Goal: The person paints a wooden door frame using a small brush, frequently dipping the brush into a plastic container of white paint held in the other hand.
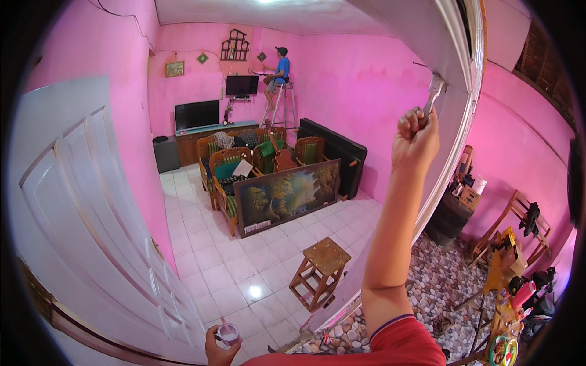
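Raised high on the right, my right hand (416, 139) grips a paintbrush (434, 91) by its handle. The bristles press on, or lie very near, the white door frame (448, 119) close to its upper part. At the lower edge my left hand (221, 349) is wrapped round a small cup (228, 333) with pale paint inside. A stick or handle rises from the cup's rim. The white panelled door (73, 201) stands swung open on the left.
A wooden stool (320, 265) stands on the white tiles. Beyond are a framed landscape painting (290, 194), wooden chairs (223, 183), a guitar (284, 160) and a black upright board (329, 152). A person (281, 70) sits on a stepladder (284, 104) at the far wall. Right of the frame lies pebble-patterned floor (436, 280).
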`<state>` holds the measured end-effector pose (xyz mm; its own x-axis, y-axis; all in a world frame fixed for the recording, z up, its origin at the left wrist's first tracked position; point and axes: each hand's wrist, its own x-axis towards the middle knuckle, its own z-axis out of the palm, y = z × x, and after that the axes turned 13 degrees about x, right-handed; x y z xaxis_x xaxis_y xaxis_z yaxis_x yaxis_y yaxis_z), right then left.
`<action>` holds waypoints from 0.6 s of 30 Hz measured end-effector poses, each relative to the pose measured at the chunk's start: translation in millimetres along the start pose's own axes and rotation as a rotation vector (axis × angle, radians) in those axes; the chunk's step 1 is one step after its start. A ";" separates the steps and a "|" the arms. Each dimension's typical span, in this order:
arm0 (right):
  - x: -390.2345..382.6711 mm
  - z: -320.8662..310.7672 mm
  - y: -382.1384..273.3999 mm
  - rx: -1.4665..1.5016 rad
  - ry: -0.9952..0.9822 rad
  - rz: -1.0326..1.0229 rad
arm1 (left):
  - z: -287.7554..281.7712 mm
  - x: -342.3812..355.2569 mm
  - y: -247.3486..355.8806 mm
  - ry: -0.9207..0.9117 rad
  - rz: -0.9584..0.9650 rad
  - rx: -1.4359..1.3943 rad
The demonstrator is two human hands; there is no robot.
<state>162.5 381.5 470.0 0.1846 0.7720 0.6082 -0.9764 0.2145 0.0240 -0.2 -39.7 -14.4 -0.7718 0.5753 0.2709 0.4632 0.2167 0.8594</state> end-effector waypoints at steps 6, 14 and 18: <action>-118.2 55.6 15.3 -0.023 -0.217 0.145 | 3.1 1.6 1.3 0.001 0.004 0.016; -225.1 86.6 22.7 -0.137 -0.562 0.529 | -13.4 -0.3 17.7 0.043 0.031 0.027; -221.1 103.1 13.5 -0.073 -0.734 0.451 | -20.2 -10.7 5.4 0.084 0.051 0.088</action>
<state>97.0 152.0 417.7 -0.3620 0.2166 0.9067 -0.9249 0.0381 -0.3783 1.7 -60.6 -3.9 -0.7782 0.5201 0.3520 0.5366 0.2596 0.8029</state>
